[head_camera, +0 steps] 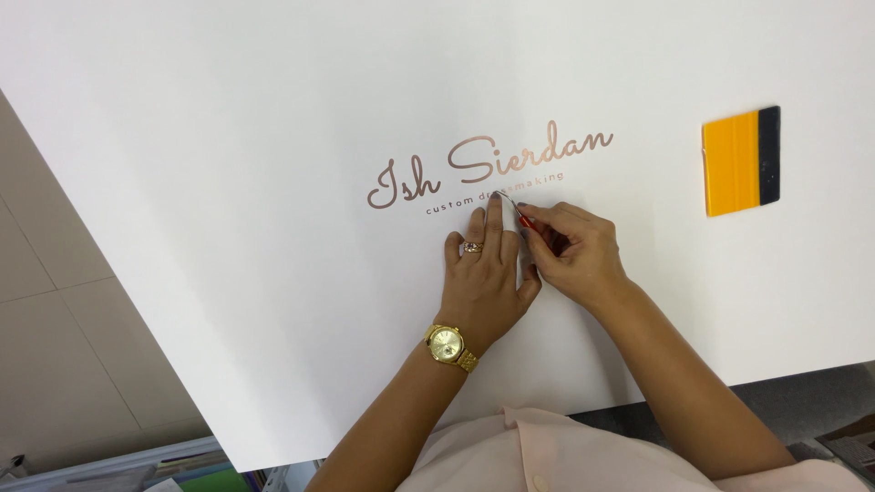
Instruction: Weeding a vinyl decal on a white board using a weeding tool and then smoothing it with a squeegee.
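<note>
- Two hands work on a white board [228, 137].
- Left hand [483, 273] lies flat, fingers spread, covering some small letters [497, 196].
- Right hand [574, 251] pinches a thin red tool [527, 219], mostly hidden.
- Yellow scraper [740, 161] lies well apart.

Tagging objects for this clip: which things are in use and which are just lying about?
In use:
left hand pressing on the white board
right hand holding a red-handled pointed tool
rose-gold vinyl lettering

Lying about:
orange squeegee with dark edge
stacked items at the lower left

Squeegee [741, 161] right of lettering [489, 169]
</note>
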